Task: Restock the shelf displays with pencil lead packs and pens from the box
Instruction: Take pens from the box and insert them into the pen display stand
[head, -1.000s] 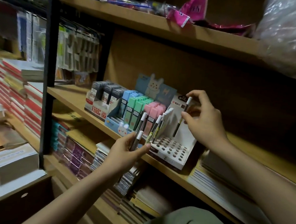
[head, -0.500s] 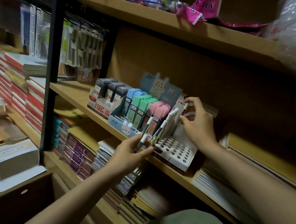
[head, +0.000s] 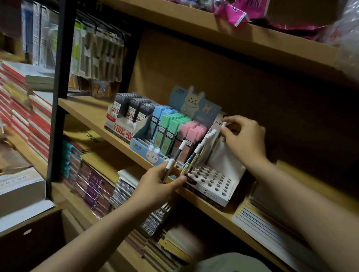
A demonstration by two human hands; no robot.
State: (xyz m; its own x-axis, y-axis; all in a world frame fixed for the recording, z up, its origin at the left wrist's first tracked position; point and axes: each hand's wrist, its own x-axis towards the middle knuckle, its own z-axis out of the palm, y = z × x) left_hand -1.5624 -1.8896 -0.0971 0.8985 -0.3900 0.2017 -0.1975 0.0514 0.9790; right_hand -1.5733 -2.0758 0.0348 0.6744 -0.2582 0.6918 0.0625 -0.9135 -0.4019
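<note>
A white pen stand (head: 213,184) with many round holes sits on the wooden shelf (head: 84,111). It is the landmark here.

The right hand (head: 243,139) is at the back of the pen stand, up by its tall back card. Its grip is a pinch of thumb and finger on the white cap of one pen (head: 216,139). That pen stands almost straight up at the back row of holes. A row of other white-capped pens (head: 206,138) stands just left of it in the pen stand.

The left hand (head: 158,186) is at the front left corner of the pen stand. Its grip is curled round a small bunch of pens (head: 177,157) with white caps and dark bodies. They point up and lean toward the pen stand.

Just left of the pen stand is a blue bunny display (head: 150,150) with blue, green and pink pencil lead packs (head: 170,130) standing in rows. Left of that is another box of dark lead packs (head: 130,109).

Below the pen stand, on a lower shelf, lie stacks of notebooks (head: 94,189). Far to the left of the pen stand is a white cardboard box (head: 13,188)
</note>
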